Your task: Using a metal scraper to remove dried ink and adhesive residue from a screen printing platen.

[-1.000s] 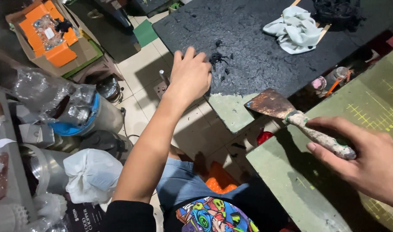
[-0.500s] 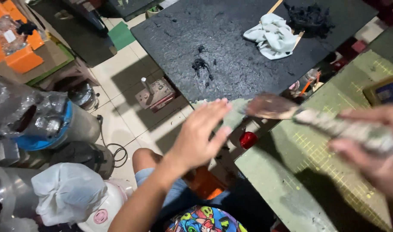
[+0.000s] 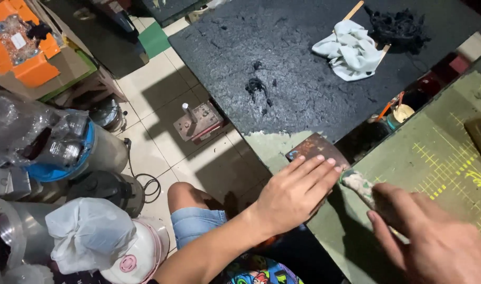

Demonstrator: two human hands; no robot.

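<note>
My right hand (image 3: 430, 242) grips the paint-crusted handle of a rusty scraper (image 3: 356, 181) at the lower right. The scraper's flat brown blade (image 3: 314, 148) points up-left, at the bare greenish corner of a board (image 3: 303, 68) coated in rough black material. My left hand (image 3: 295, 192) lies flat with fingers together, its fingertips resting on the blade. A small clump of black material (image 3: 256, 87) sits on the coating above the blade.
A white rag (image 3: 351, 50) and a black heap (image 3: 398, 23) lie on the board's far end. A green cutting mat (image 3: 440, 158) is at the right. Metal canisters (image 3: 88, 152), a white bag (image 3: 88, 234) and an orange box (image 3: 25, 47) crowd the tiled floor at left.
My left hand came off the black board, swung down and right, and now rests on the scraper blade. The scraper and my right hand shifted lower in view.
</note>
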